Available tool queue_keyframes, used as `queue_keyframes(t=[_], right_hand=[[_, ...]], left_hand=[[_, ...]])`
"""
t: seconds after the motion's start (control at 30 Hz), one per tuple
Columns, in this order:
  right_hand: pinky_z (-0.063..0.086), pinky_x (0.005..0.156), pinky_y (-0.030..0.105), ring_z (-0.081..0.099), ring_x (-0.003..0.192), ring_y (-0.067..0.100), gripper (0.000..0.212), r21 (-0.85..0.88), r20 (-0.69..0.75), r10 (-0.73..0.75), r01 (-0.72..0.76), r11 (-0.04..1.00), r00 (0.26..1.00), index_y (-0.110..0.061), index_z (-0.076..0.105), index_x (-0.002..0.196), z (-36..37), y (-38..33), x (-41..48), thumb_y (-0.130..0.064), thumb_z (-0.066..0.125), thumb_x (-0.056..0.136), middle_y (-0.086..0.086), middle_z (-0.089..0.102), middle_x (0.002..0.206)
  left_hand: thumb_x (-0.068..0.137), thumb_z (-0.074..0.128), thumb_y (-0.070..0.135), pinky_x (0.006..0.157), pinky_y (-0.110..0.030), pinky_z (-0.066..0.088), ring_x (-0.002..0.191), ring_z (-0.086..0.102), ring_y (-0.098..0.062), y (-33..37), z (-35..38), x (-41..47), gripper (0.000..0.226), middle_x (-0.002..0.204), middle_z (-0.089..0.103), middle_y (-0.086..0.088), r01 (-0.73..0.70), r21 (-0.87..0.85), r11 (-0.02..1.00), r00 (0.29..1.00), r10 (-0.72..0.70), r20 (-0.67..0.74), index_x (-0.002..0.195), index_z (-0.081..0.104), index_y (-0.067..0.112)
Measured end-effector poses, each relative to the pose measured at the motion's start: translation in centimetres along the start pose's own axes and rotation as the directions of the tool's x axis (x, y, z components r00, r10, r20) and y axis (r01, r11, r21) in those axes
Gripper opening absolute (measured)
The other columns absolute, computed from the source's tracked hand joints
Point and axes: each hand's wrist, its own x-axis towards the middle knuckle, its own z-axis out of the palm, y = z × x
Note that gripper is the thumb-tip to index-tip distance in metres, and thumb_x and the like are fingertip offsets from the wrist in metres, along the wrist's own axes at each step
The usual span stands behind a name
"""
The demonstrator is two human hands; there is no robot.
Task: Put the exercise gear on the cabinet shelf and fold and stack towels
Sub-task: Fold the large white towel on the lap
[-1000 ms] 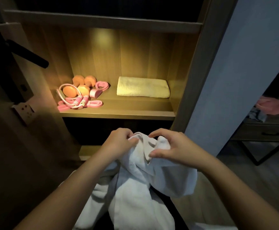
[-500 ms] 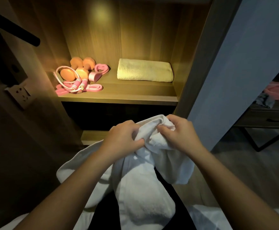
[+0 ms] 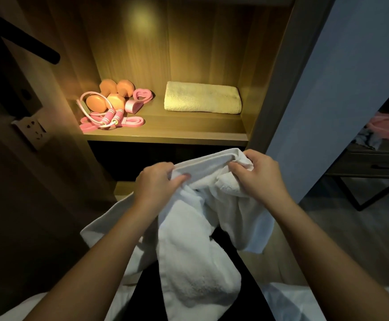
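**Both hands pinch the white towel**

The left hand (image 3: pixel 157 181) and right hand (image 3: pixel 257 176) each pinch the top edge of a white towel (image 3: pixel 196 246), which hangs crumpled below them. Beyond, on the lit shelf (image 3: pixel 165 133), lie a folded towel (image 3: pixel 202 97), orange dumbbells (image 3: pixel 110 96) and a pink rope (image 3: pixel 106 118).

No legible text or number is showing on the white towel (image 3: pixel 196 251) between the left hand (image 3: pixel 154 184) and right hand (image 3: pixel 258 179), nor beyond them.

Bare forearms (image 3: pixel 114 239), black garment (image 3: pixel 142 295) at lap
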Motion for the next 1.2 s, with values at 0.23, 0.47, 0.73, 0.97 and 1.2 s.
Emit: queue_keyframes(t=[0.23,0.47,0.73,0.97,1.2], right_hand=[[0.055,0.073,0.042,0.061,0.088,0.020,0.052,-0.202,0.057,-0.035,0.046,0.978,0.998,-0.041,0.043,0.132,-3.6,-2.1,1.3,-0.044,0.061,0.083,-0.006,0.066,0.100],[0.053,0.081,0.040,0.061,0.095,0.014,0.066,-0.180,0.385,-0.260,0.348,0.920,0.886,-0.049,0.029,0.144,-3.0,-3.6,0.6,-0.037,0.062,0.089,-0.002,0.064,0.123],[0.047,0.063,0.039,0.055,0.078,0.015,0.006,-0.059,0.256,-0.229,0.252,0.966,0.939,-0.030,0.054,0.089,-1.9,-1.4,0.7,-0.032,0.060,0.090,-0.007,0.061,0.081],[0.053,0.071,0.049,0.056,0.085,0.025,0.006,-0.160,0.099,-0.084,0.099,0.982,0.992,-0.027,0.055,0.095,-1.8,0.4,0.6,-0.032,0.053,0.092,0.000,0.062,0.086],[0.052,0.074,0.039,0.059,0.094,0.025,0.022,-0.239,0.161,-0.068,0.106,0.965,0.985,-0.032,0.052,0.112,-1.5,0.6,0.1,-0.036,0.057,0.090,-0.001,0.066,0.099]], left_hand=[[0.083,0.075,0.029,0.055,-0.032,0.024,0.059,0.046,-0.022,2.9,-4.2,3.8,0.033,0.060,0.046,0.007,-0.282,-0.026,0.959,0.957,0.280,-0.076,0.066,0.051,0.014],[0.081,0.076,0.026,0.057,-0.025,0.032,0.066,0.048,-0.011,5.5,-4.9,2.6,0.019,0.074,0.049,0.016,-0.551,-0.037,0.834,0.823,0.550,0.145,0.085,0.059,0.018],[0.087,0.066,0.042,0.060,-0.031,0.045,0.074,0.054,-0.015,3.8,-4.5,1.2,0.022,0.089,0.054,0.008,-0.513,0.059,0.857,0.846,0.492,0.206,0.093,0.067,0.021],[0.086,0.063,0.046,0.062,-0.029,0.041,0.077,0.052,-0.013,-0.5,-3.1,-0.3,0.022,0.080,0.050,0.010,-0.138,0.206,0.969,0.954,0.074,0.290,0.074,0.064,0.027],[0.093,0.058,0.036,0.064,-0.037,0.047,0.070,0.053,-0.015,-0.1,-4.1,-0.4,0.025,0.072,0.055,0.005,-0.152,0.131,0.980,0.976,0.128,0.179,0.076,0.063,0.018]])
